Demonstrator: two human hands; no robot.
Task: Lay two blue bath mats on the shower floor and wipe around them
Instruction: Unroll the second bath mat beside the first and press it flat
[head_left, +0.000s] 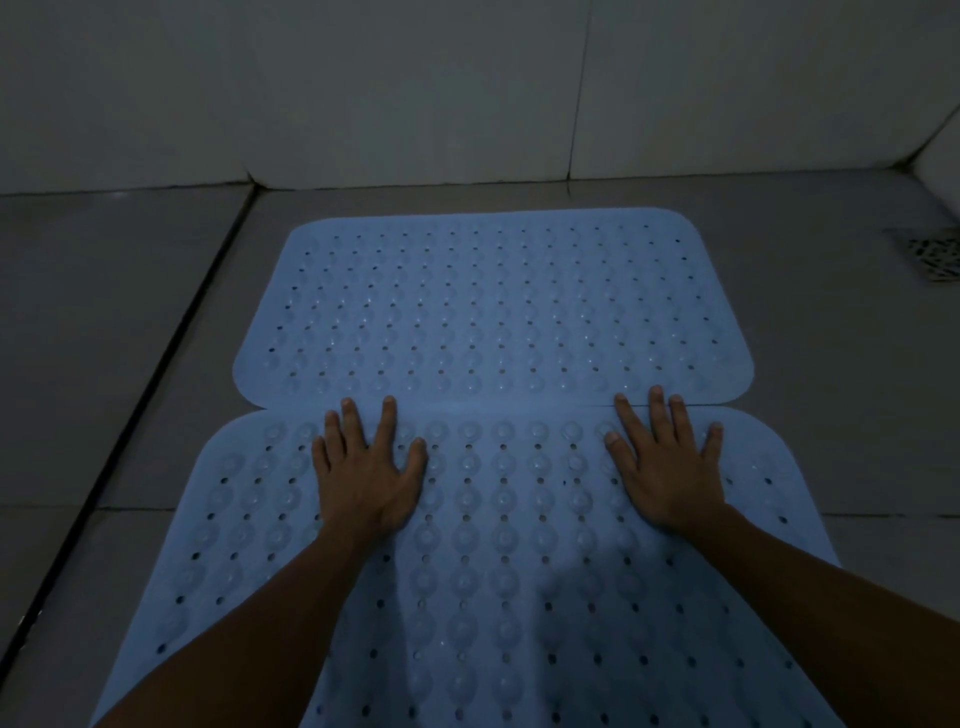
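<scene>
two blue mats flat on the shower floor (130, 312), both hands pressing the near one.

far mat (493, 306) lies by the wall (363, 88); near mat (493, 545) meets its edge. left hand (366, 475) and right hand (665, 467) rest palm-down, fingers spread straight, fingertips at the seam. drain (935, 254) at far right.

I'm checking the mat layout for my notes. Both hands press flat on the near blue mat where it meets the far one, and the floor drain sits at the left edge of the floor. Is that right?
Not quite. The floor drain sits at the right edge, as the head view shows. The rest holds: the left hand and right hand press flat on the near blue mat where it meets the far blue mat.
</scene>
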